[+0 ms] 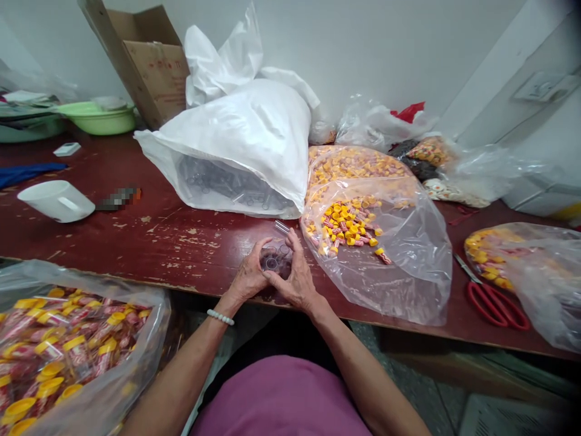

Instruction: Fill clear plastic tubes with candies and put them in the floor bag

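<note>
Near the table's front edge, my left hand and my right hand curve around a small cluster of clear tubes, their round open ends showing between the fingers. One more clear tube lies just beyond my right fingertips. Behind my hands a white sack rests on its side, its mouth facing me with many clear tubes inside. To the right, an open plastic bag holds small red-and-white pieces with yellow caps.
Scissors with red handles lie at the right beside another bag. At the lower left is a bag of yellow-capped tubes. A white cup, green basin and cardboard box stand left on the dark red table.
</note>
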Demonstrator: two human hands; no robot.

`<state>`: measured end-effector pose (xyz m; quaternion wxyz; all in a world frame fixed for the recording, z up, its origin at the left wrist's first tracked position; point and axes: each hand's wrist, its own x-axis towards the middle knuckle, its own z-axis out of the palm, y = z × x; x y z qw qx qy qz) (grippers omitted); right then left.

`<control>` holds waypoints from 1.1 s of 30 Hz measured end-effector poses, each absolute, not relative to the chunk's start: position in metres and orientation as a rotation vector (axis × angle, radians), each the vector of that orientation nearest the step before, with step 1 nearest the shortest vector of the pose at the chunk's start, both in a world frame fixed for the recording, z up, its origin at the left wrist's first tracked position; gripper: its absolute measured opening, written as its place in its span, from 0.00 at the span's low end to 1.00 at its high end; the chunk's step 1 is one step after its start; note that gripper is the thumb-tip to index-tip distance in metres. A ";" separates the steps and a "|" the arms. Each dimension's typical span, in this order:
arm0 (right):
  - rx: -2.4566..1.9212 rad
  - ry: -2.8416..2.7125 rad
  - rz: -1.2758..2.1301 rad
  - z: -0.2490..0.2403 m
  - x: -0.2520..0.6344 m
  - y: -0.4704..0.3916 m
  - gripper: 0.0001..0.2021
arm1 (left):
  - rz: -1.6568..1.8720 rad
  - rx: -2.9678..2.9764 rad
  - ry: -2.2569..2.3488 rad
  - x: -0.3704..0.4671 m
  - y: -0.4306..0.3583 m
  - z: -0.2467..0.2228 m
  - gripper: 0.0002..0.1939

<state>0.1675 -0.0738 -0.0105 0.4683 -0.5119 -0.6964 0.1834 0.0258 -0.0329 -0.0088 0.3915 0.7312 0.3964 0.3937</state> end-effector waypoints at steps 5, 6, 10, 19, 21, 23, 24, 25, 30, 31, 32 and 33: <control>-1.179 -1.857 0.420 -0.010 0.166 -0.072 0.34 | 1.012 1.921 1.040 0.029 -0.025 -0.014 0.27; -1.185 -1.844 0.414 -0.010 0.166 -0.072 0.34 | 1.017 1.911 1.041 0.031 -0.023 -0.015 0.27; -1.234 -1.772 0.393 -0.012 0.169 -0.076 0.35 | 1.073 1.826 0.946 0.042 -0.021 -0.018 0.28; -1.254 -1.729 0.358 0.017 0.199 -0.099 0.27 | 1.072 1.705 0.956 0.045 -0.031 -0.008 0.22; -1.366 -1.672 0.193 0.025 0.231 -0.096 0.19 | 1.083 1.700 0.976 0.045 -0.030 -0.010 0.21; -1.582 -1.521 0.000 0.027 0.276 -0.091 0.15 | 1.086 1.689 0.987 0.046 -0.028 -0.015 0.21; -1.721 -1.437 -0.085 0.024 0.301 -0.088 0.14 | 1.082 1.682 0.984 0.046 -0.027 -0.017 0.22; -1.865 -1.418 -0.152 0.021 0.324 -0.086 0.13 | 1.074 1.675 0.975 0.046 -0.026 -0.019 0.22; -2.252 -1.514 -0.130 0.003 0.387 -0.085 0.09 | 1.054 1.654 0.944 0.047 -0.026 -0.022 0.22; -2.208 -1.497 -0.116 0.005 0.385 -0.086 0.09 | 1.045 1.651 0.939 0.047 -0.026 -0.022 0.22; -2.127 -1.463 -0.097 0.009 0.377 -0.087 0.09 | 1.033 1.650 0.933 0.047 -0.027 -0.021 0.22; -2.017 -1.417 -0.060 0.014 0.364 -0.088 0.10 | 1.018 1.649 0.926 0.048 -0.028 -0.020 0.22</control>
